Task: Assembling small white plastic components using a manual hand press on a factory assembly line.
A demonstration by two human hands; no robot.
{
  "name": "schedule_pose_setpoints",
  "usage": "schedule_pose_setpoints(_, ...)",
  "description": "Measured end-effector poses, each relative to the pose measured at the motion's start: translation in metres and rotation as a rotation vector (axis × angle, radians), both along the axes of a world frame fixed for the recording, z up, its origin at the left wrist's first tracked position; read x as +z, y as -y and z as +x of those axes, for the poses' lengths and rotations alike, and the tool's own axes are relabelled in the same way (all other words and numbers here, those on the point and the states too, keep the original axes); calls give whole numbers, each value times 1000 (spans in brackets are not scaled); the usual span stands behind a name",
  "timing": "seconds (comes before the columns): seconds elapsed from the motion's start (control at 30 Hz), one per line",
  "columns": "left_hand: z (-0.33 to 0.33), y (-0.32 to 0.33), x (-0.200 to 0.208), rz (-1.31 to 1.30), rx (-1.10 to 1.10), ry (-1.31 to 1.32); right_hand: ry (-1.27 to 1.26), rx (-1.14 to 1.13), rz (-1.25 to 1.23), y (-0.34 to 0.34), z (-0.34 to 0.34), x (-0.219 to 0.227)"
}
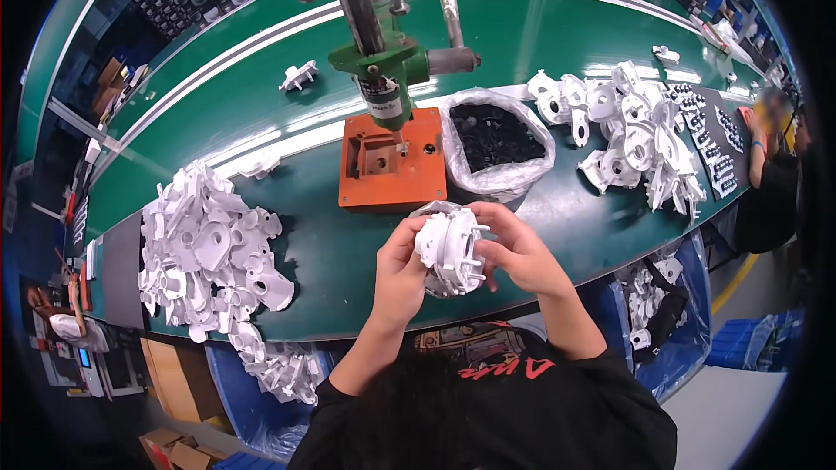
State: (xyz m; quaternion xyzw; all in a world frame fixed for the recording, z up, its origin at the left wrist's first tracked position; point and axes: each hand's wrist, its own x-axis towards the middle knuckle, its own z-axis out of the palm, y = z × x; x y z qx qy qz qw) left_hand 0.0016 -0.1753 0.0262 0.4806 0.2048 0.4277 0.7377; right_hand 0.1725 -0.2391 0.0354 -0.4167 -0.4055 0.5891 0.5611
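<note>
Between my two hands is a white plastic housing (455,248) with a round body and several thin pegs on its right side. My left hand (402,263) grips its left side, fingers curled around it. My right hand (515,248) holds the upper right side, with the thumb near the pegs. The housing is held over the near edge of the green table, just in front of an orange fixture block (392,196) with a recessed pocket. Above that block stands a green press (380,65), its tip reaching down toward the pocket.
A plastic-lined container (505,181) of small black parts adjoins the block. White parts are heaped at left (209,244) and right (640,126). Blue bins (252,409) with white parts sit below the table's edge. Another person's arm (759,152) is at far right, near a dark tray (718,144).
</note>
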Motion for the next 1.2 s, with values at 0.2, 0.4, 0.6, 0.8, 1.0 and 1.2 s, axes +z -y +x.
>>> schedule_pose_setpoints(0.2, 1, 5, 0, 101, 140, -104, -57, -13, -94, 5, -11, -3)
schedule_pose_setpoints(0.4, 2, 3, 4, -150, 29, 134, 59, -81, -54, 5, -9, -20)
schedule_pose_setpoints(0.6, -5, 7, 1, 78, 78, -90, 133, -153, 45, -6, -15, -4)
schedule_pose_setpoints(0.8, -42, -32, -4, 352, 311, -337, 623, -191, 226, -45, 6, 1)
schedule_pose_setpoints(1.0, -35, -96, 9, 1177, 494, -938, 1273, -683, 313, -145, 75, -67)
schedule_pose_setpoints(1.2, -15, -134, -16, 1467, 461, -1065, 1548, -503, 294, -174, 81, -83)
